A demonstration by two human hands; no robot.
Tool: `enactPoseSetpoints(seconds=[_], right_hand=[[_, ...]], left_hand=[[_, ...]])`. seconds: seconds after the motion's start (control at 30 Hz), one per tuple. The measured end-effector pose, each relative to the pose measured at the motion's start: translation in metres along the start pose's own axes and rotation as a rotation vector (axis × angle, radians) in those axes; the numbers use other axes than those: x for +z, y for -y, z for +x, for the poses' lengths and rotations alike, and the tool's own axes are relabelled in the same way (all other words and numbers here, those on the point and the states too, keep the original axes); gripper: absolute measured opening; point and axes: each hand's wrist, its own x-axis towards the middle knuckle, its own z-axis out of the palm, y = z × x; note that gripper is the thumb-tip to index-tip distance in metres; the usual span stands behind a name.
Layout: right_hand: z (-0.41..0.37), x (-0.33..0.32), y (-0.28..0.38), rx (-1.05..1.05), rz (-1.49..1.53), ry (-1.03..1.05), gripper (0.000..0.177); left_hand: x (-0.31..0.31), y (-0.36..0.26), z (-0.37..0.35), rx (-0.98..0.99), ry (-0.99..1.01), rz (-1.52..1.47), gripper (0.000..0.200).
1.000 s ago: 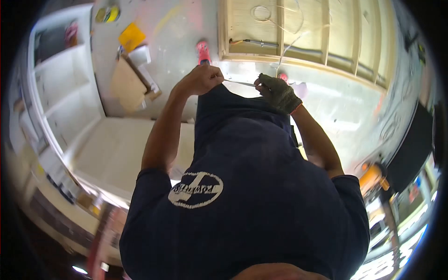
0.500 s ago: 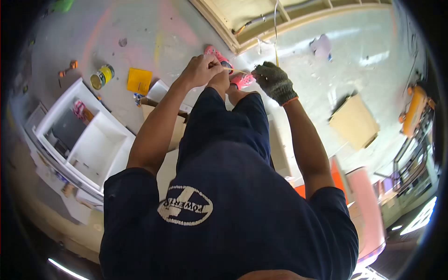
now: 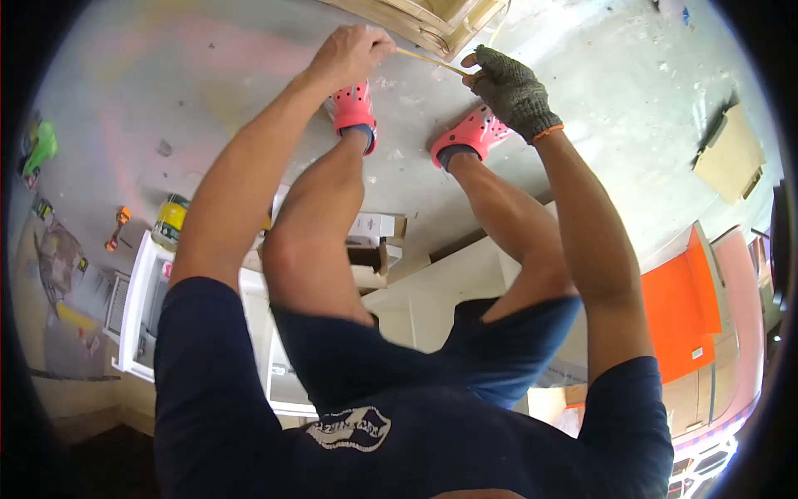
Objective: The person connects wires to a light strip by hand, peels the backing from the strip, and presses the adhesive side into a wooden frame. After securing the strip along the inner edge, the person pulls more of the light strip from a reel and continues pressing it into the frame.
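Closest in, it's a navy T-shirt (image 3: 507, 449) and dark shorts (image 3: 357, 353), knees parted, with a white cabinet (image 3: 133, 312) at the near left and a bright orange board (image 3: 669, 312) at the near right. Look farther out, both arms reaching, and here's the action: a thin yellowish strand (image 3: 432, 59) stretched nearly straight between two hands, clear of the knees. The bare left hand (image 3: 353, 56) has its fingers curled in, and it seems to be pinching one end between thumb and finger, though blur hides the exact grip. Across on the right, the gloved right hand (image 3: 509, 87) looks to have the other end nipped between bare fingertips poking out of the knit. Nice and tidy; what counts here, I'd judge, is even tension: a light fingertip pinch at each side, both wrists steady, the gap held so the strand neither sags nor snaps. The bare fingers should feel any slip sooner, so fine adjustment suits the left. Below them, pink clogs (image 3: 353, 106) stand apart on the floor. Beyond, at the far edge, a wooden frame (image 3: 453, 15), and a pale line (image 3: 496, 32) near it; whether that joins the strand, I can't tell.
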Motion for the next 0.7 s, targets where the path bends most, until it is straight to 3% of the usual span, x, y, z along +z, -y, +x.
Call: enactPoseSetpoints(seconds=[0.07,0.1,0.17,0.2,0.27,0.33,0.37,0.43,0.63,0.7], right_hand=[[0.024,0.016,-0.033,-0.187,-0.05,-0.042,0.026],[0.036,0.019,-0.048,-0.181,-0.051,-0.048,0.026],[0.057,0.023,-0.068,-0.608,-0.242,-0.078,0.028],[0.067,0.024,-0.073,-0.615,-0.246,-0.084,0.028],[0.071,0.021,-0.072,-0.571,-0.586,-0.087,0.031],[0.079,0.021,-0.08,-0.636,-0.629,-0.134,0.032],[0.08,0.019,-0.079,-0.631,-0.713,-0.114,0.031],[0.083,0.015,-0.075,-0.645,-0.834,-0.09,0.029],[0.096,0.014,-0.086,-0.716,-0.968,-0.106,0.03],[0.101,0.014,-0.089,-0.776,-0.94,-0.097,0.03]], left_hand=[[0.01,0.022,0.023,0.091,-0.033,0.003,0.029],[0.013,0.029,0.031,0.138,-0.047,0.02,0.029],[0.016,0.037,0.041,0.186,-0.067,0.043,0.029],[0.016,0.041,0.047,0.224,-0.028,0.126,0.026],[0.021,0.049,0.057,0.272,0.012,0.214,0.025],[0.021,0.056,0.063,0.503,0.076,0.464,0.023],[0.02,0.058,0.064,0.509,0.066,0.472,0.023],[0.02,0.063,0.069,0.705,0.038,0.468,0.026],[0.025,0.072,0.083,0.577,0.052,0.345,0.032],[0.024,0.072,0.085,0.618,0.034,0.37,0.033]])
